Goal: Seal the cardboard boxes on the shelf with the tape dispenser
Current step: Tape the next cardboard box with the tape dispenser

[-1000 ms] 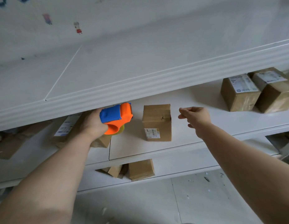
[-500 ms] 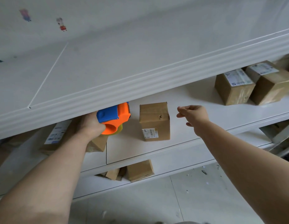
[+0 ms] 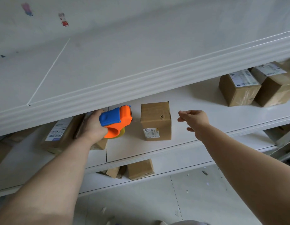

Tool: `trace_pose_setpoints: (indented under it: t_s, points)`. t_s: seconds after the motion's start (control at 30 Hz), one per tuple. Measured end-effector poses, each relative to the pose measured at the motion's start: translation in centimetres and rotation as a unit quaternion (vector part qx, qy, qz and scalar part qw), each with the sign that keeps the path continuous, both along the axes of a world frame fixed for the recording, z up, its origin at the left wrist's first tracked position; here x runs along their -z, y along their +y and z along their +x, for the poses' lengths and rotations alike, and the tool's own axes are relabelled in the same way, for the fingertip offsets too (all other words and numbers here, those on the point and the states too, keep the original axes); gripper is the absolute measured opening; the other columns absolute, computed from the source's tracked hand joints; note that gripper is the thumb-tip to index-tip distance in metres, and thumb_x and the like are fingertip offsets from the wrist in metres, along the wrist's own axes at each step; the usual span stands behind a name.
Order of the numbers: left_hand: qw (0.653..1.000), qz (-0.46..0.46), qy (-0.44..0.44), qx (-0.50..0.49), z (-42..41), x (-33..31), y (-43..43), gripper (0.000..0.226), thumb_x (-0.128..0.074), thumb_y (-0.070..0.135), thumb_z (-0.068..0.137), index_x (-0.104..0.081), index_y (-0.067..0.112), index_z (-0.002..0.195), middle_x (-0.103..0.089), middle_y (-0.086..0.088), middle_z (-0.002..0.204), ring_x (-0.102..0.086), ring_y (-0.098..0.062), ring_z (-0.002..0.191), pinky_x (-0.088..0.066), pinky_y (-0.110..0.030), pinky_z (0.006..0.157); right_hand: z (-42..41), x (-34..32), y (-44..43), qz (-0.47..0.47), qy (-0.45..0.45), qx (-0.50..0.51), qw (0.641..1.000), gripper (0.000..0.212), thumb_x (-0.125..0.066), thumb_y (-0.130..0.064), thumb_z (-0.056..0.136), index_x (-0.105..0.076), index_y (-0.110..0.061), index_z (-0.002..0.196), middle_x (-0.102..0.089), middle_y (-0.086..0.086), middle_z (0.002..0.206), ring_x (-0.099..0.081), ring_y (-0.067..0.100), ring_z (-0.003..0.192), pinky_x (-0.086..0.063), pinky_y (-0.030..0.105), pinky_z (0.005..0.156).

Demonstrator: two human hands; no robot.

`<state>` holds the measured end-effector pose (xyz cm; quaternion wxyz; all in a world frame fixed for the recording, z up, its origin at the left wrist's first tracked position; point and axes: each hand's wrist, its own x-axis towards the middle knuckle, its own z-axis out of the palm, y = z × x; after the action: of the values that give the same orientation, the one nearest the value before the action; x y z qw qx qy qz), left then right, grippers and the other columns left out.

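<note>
1. Gripping the tape dispenser (image 3: 115, 121) by its blue handle, the left hand (image 3: 94, 125) holds it just above the shelf (image 3: 197, 101), fingers wrapped tight around it.
2. The dispenser's orange body points toward the middle box (image 3: 155, 121), near its left side; whether the two touch cannot be told.
3. The middle box stands upright on the shelf, a small dent on its top face and a white barcode label on its front.
4. The right hand (image 3: 193, 119) hovers to the right of that box, apart from it, fingers loosely curled and holding nothing.
5. Behind the left hand lies a labelled box (image 3: 60, 135), partly hidden by the wrist and by the thick white ledge (image 3: 141, 82) above.
6. At the far right of the shelf sit two taped boxes (image 3: 239, 88), side by side and touching, each with a white shipping label on top.
7. Below, on a lower shelf (image 3: 173, 161), another brown box (image 3: 140, 169) pokes out beside some cardboard scraps (image 3: 113, 172).
8. The pale tiled floor (image 3: 197, 200) lies underneath.
</note>
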<state>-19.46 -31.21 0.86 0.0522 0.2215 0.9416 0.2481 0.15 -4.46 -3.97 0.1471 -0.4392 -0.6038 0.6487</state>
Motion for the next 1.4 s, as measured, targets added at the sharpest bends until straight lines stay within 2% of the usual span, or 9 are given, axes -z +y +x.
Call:
trace_pose_setpoints:
  t_s: [0.3, 0.5, 0.73, 0.87, 0.97, 1.13, 1.23, 1.33, 1.4]
  points:
    - [1.000, 0.002, 0.015, 0.003, 0.0, 0.1, 0.6, 0.045, -0.061, -0.009, 0.070, -0.056, 0.018, 0.105, -0.055, -0.001, 0.095, -0.051, -0.022, 0.088, -0.038, -0.030, 0.075, -0.5, 0.6, -0.3, -0.025, -0.007, 0.003, 1.000, 0.017, -0.067, -0.035, 0.088, -0.065, -0.021, 0.078, -0.072, -0.008, 0.077, -0.051, 0.005, 0.072, -0.051, 0.037, 0.082]
    - [1.000, -0.012, 0.007, 0.009, -0.9, 1.1, 0.3, 0.046, -0.064, -0.006, 0.065, -0.055, 0.019, 0.103, -0.059, -0.002, 0.097, -0.057, -0.025, 0.089, -0.048, -0.036, 0.078, -0.4, 1.2, -0.9, -0.063, -0.004, 0.004, 0.998, 0.015, -0.067, -0.036, 0.089, -0.066, -0.022, 0.084, -0.071, -0.008, 0.079, -0.051, 0.004, 0.076, -0.050, 0.038, 0.083]
    - [1.000, 0.001, -0.023, 0.005, -1.1, 2.6, 0.2, 0.040, -0.064, -0.006, 0.063, -0.054, 0.021, 0.092, -0.061, -0.001, 0.086, -0.058, -0.025, 0.082, -0.045, -0.034, 0.068, -1.6, 2.7, -2.6, -0.012, -0.002, 0.029, 0.999, 0.017, -0.065, -0.039, 0.088, -0.065, -0.023, 0.082, -0.070, -0.012, 0.070, -0.049, 0.009, 0.063, -0.043, 0.027, 0.066]
    - [1.000, -0.010, -0.020, -0.001, -0.7, 3.1, 0.2, 0.041, -0.060, -0.004, 0.065, -0.051, 0.027, 0.090, -0.059, 0.002, 0.086, -0.056, -0.024, 0.082, -0.043, -0.031, 0.069, -1.1, 3.6, -3.3, 0.085, -0.066, 0.011, 0.994, 0.031, -0.068, -0.045, 0.082, -0.053, -0.030, 0.105, -0.059, -0.011, 0.080, -0.058, 0.013, 0.077, -0.042, 0.028, 0.066]
    - [1.000, -0.011, -0.026, -0.004, -0.6, 3.6, 0.1, 0.044, -0.061, -0.001, 0.065, -0.050, 0.032, 0.093, -0.060, 0.002, 0.088, -0.058, -0.026, 0.084, -0.048, -0.033, 0.072, -0.4, 5.2, -4.5, 0.070, -0.097, 0.021, 0.993, 0.034, -0.063, -0.033, 0.088, -0.047, -0.025, 0.117, -0.053, -0.008, 0.079, -0.057, 0.015, 0.073, -0.044, 0.028, 0.063]
    - [0.998, 0.019, -0.059, 0.010, -0.3, 4.0, 0.9, 0.040, -0.068, 0.002, 0.068, -0.053, 0.028, 0.094, -0.059, 0.003, 0.088, -0.057, -0.021, 0.082, -0.047, -0.033, 0.070, -1.6, 4.4, -4.5, 0.122, -0.013, 0.110, 0.986, 0.035, -0.044, -0.020, 0.090, -0.051, -0.018, 0.124, -0.063, 0.003, 0.114, -0.059, 0.021, 0.103, -0.044, 0.033, 0.092]
    - [0.996, 0.039, -0.073, 0.022, -0.3, 4.2, 1.2, 0.038, -0.069, 0.000, 0.070, -0.053, 0.024, 0.095, -0.058, 0.002, 0.088, -0.055, -0.018, 0.081, -0.044, -0.032, 0.069, -3.0, 1.5, -3.9, 0.160, 0.100, 0.054, 0.980, 0.058, -0.044, -0.036, 0.087, -0.040, -0.018, 0.142, -0.046, 0.001, 0.143, -0.042, 0.014, 0.132, -0.031, 0.030, 0.111]
    - [0.996, 0.036, -0.077, 0.027, -0.4, 4.4, 1.1, 0.039, -0.067, -0.003, 0.069, -0.054, 0.022, 0.095, -0.058, 0.002, 0.085, -0.056, -0.019, 0.080, -0.043, -0.032, 0.067, -4.4, 0.7, -5.1, 0.009, 0.134, -0.069, 0.989, 0.088, -0.053, -0.064, 0.084, -0.016, -0.025, 0.153, -0.023, -0.009, 0.157, -0.025, 0.010, 0.143, -0.018, 0.029, 0.118]
    - [0.995, 0.033, -0.085, 0.032, -0.5, 4.4, 1.2, 0.040, -0.069, -0.004, 0.068, -0.054, 0.021, 0.096, -0.058, 0.001, 0.086, -0.057, -0.018, 0.079, -0.043, -0.031, 0.064, -4.5, 1.8, -5.7, -0.097, 0.094, -0.104, 0.985, 0.112, -0.051, -0.088, 0.058, -0.025, -0.031, 0.151, -0.035, -0.009, 0.153, -0.037, 0.013, 0.137, -0.023, 0.036, 0.118]
